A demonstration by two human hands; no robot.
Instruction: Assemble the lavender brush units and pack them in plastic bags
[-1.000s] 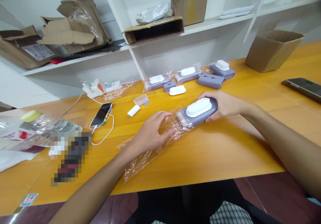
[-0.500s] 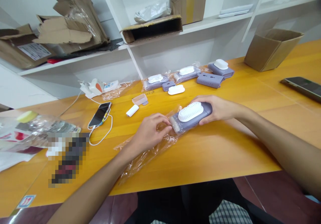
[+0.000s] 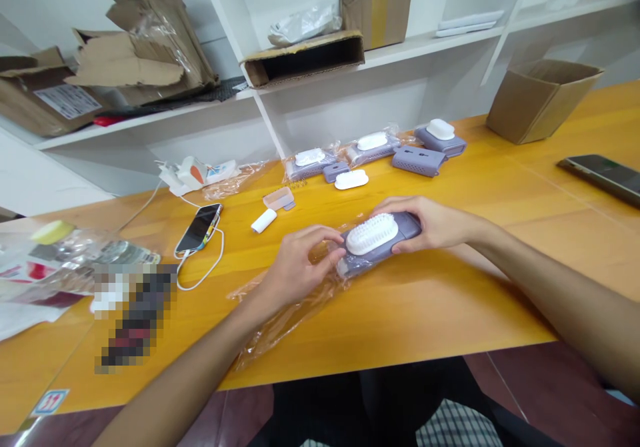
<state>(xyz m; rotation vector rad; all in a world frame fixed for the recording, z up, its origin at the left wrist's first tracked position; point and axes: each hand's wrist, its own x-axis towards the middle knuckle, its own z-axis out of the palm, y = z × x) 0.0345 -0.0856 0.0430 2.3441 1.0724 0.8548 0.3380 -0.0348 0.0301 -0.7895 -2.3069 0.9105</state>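
My right hand (image 3: pixel 427 225) grips the right end of a grey-purple box (image 3: pixel 407 228), thumb in front and fingers behind. On top of the box sits a white oval brush (image 3: pixel 373 235), bristles up. A clear plastic bag (image 3: pixel 295 310) covers the left end of the box and trails toward the lower left over the table. At that left end, my left hand (image 3: pixel 310 260) pinches the bag's edge between thumb and fingers. The exact edge of the film over the brush is hard to make out.
Behind are bagged brush boxes (image 3: pixel 310 160), a loose purple case (image 3: pixel 419 160) and a white brush (image 3: pixel 351 179). To the left lie a charging phone (image 3: pixel 200 228) with its cable and a plastic bottle (image 3: pixel 85 247). A cardboard box (image 3: pixel 540 103) and another phone (image 3: pixel 603 177) stand right.
My right hand has pushed the box slightly left and down, so more of it is inside the bag. My left hand stays at the bag's edge.
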